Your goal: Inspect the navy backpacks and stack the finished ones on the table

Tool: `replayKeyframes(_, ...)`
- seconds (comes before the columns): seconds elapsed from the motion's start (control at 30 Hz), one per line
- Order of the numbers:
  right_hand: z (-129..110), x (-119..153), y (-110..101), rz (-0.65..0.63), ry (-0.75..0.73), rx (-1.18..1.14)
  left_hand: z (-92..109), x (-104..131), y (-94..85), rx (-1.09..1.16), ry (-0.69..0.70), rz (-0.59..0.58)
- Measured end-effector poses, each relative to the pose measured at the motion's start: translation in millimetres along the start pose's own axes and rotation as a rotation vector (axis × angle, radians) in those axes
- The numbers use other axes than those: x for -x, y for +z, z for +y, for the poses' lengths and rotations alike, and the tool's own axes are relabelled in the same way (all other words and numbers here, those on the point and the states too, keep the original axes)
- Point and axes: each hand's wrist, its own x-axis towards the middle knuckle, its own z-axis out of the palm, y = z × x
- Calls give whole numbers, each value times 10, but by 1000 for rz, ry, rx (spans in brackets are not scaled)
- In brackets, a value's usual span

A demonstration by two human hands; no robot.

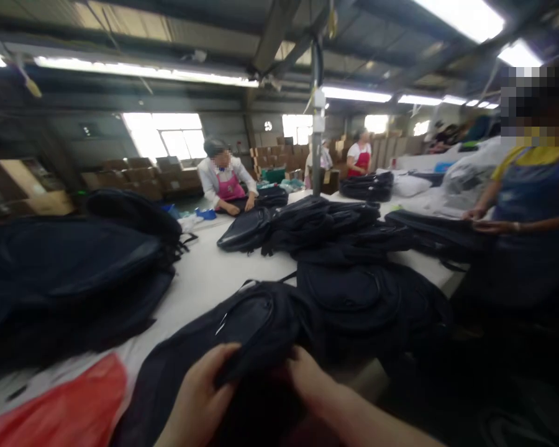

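Note:
A dark navy backpack lies on the near edge of the white table, its curved front pocket facing up. My left hand grips its near edge, thumb below and fingers over the fabric. On the right, my right hand is closed on the same backpack's near side, its fingertips partly hidden by dark cloth. Another dark backpack lies against it to the right. The backpack's underside is in deep shadow.
The white table carries a heap of dark backpacks at its middle and a large stack at left. Red material lies near left. A co-worker at right handles a backpack; another works across the table. A post rises behind.

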Motion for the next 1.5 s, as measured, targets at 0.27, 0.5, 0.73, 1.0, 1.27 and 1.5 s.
replayKeyframes(0.27,129,228,-419,99,-164,539,132,-171,224,338,-116,-46)
replayKeyframes(0.5,-22,-48,-454,322,-188,1212,107,-98,298,387,-118,-78)
replayKeyframes(0.73,6,-236,-469,263,-365,1433,94,-88,356,397,-112,-128)
replayKeyframes(1.0,10,-240,-564,201,-303,1466,76,-87,435,563,-155,-232)
replayKeyframes(1.27,34,-319,-638,214,-259,1409,-4,-87,507,781,-270,-303)
replayKeyframes(1.5,36,-312,-734,261,-285,1353,120,-131,496,424,-79,-388)
